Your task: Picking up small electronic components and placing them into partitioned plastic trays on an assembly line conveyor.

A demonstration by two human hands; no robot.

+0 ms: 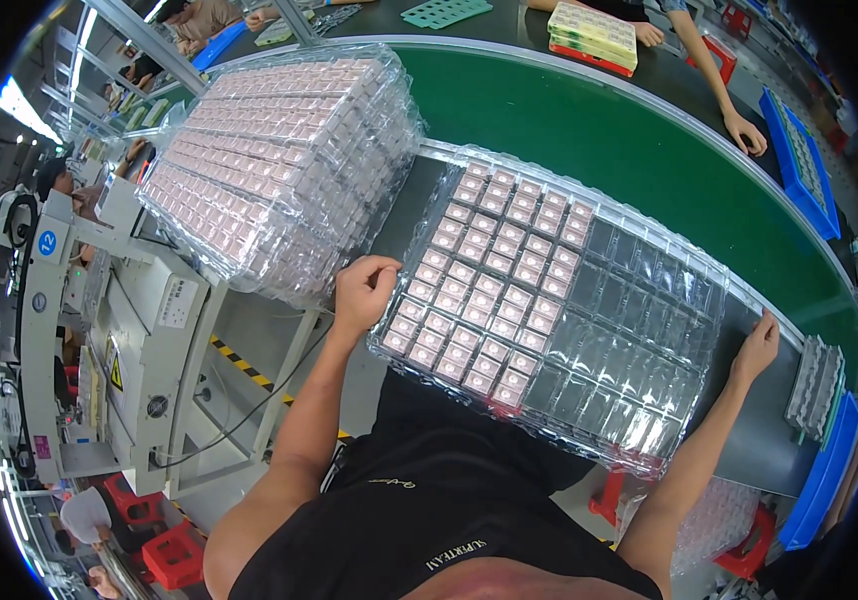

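A clear plastic blister tray (pixel 639 350) lies slanted on the dark worktop in front of me. Small square pinkish pieces (pixel 489 290) fill its left part in rows, while the compartments on its right hold nothing. My left hand (pixel 365 294) is closed beside the tray's left edge, its fingers curled. My right hand (pixel 757 347) is closed with fingertips together, a little off the tray's right edge near the worktop's far rim. Whatever either hand may hold is hidden.
A tall stack of filled clear trays (pixel 279 160) stands at left. Beyond runs a green conveyor belt (pixel 549 110). A grey ridged part (pixel 814 390) and a blue bin (pixel 824 480) are at right. A co-worker's hand (pixel 746 133) rests across the belt. A white machine (pixel 149 340) stands left.
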